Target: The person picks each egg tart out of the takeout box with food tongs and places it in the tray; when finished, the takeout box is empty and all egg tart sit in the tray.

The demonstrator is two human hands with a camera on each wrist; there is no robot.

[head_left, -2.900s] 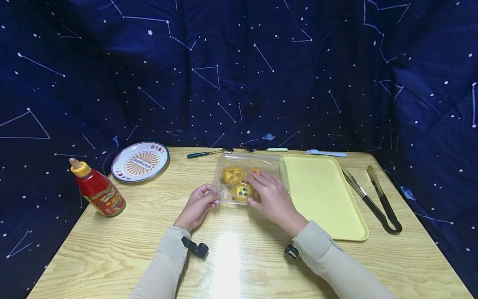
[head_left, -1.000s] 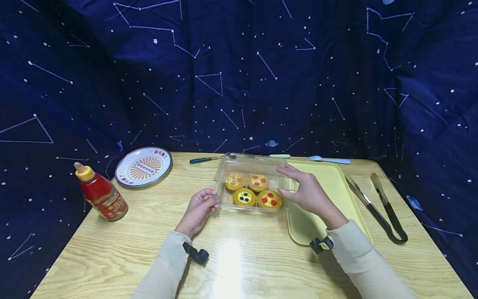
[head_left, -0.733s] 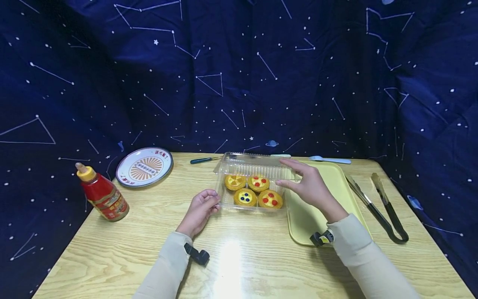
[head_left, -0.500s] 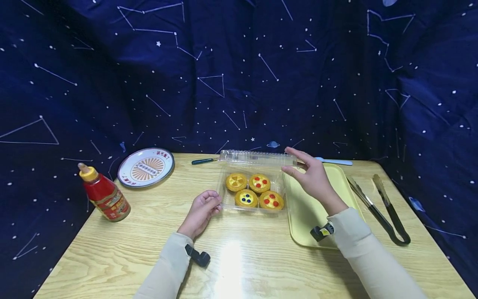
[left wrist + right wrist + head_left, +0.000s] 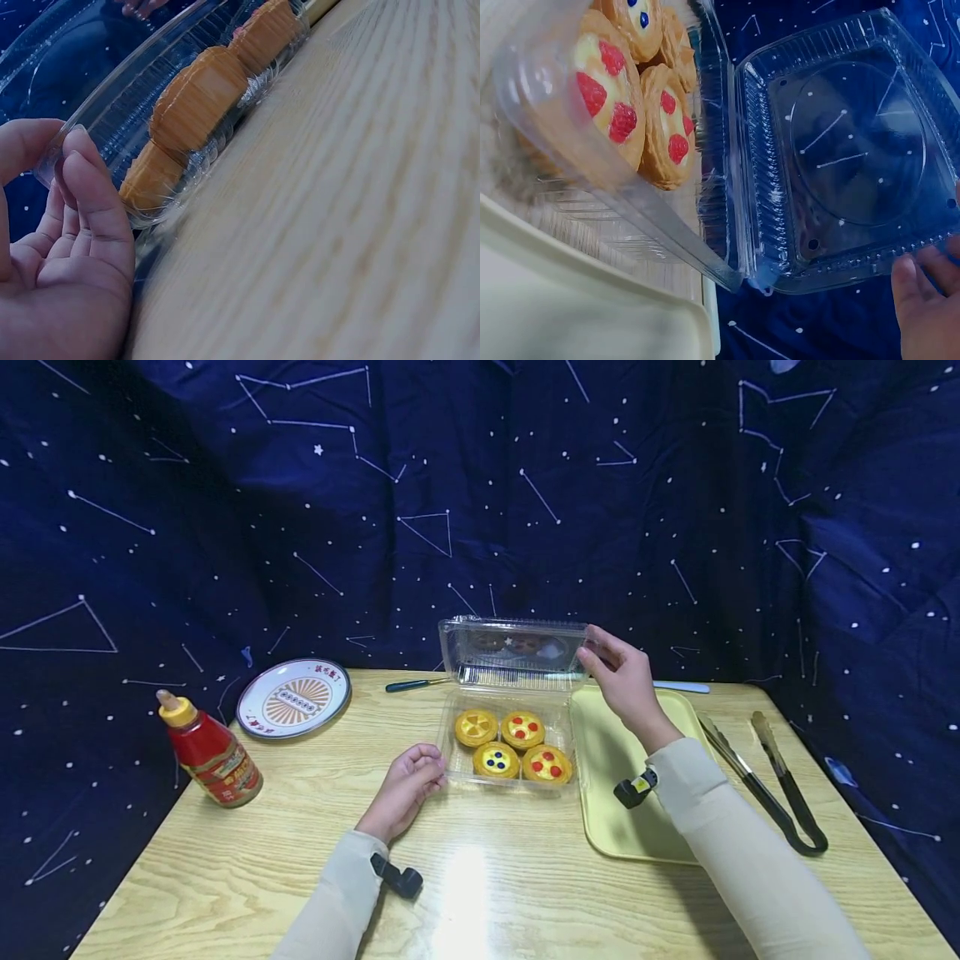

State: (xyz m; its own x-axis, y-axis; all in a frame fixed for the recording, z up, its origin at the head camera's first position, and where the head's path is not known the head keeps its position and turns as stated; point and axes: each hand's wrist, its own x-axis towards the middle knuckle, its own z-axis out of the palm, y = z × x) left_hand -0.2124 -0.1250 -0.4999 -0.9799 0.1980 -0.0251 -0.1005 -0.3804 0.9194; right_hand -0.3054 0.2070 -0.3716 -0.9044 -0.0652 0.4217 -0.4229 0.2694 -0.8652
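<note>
A hinged clear plastic container (image 5: 444, 739) sits mid-table with its lid (image 5: 517, 643) raised about upright. Several fruit tarts lie in its base: one blueberry tart (image 5: 496, 760), two raspberry tarts, the front one (image 5: 547, 765) nearest the right, and one with orange wedges (image 5: 476, 727). My left hand (image 5: 405, 785) pinches the base's front left corner between thumb and fingers, clear in the left wrist view. At the lid's right edge, my right hand (image 5: 628, 685) holds the rim; the right wrist view shows the thumb and fingers there, partly cut off.
A yellow tray (image 5: 630, 827) lies right of the container, with black-handled tongs (image 5: 776, 793) beyond it. On the left stand a red squeeze bottle (image 5: 217, 760) and a patterned plate (image 5: 292, 700). A dark-handled utensil (image 5: 408, 685) and a blue handle (image 5: 682, 687) lie along the back edge.
The lid has swung up and back from over the tarts to about upright. My right hand has risen with it from above the container, while the left hand has stayed at the corner.
</note>
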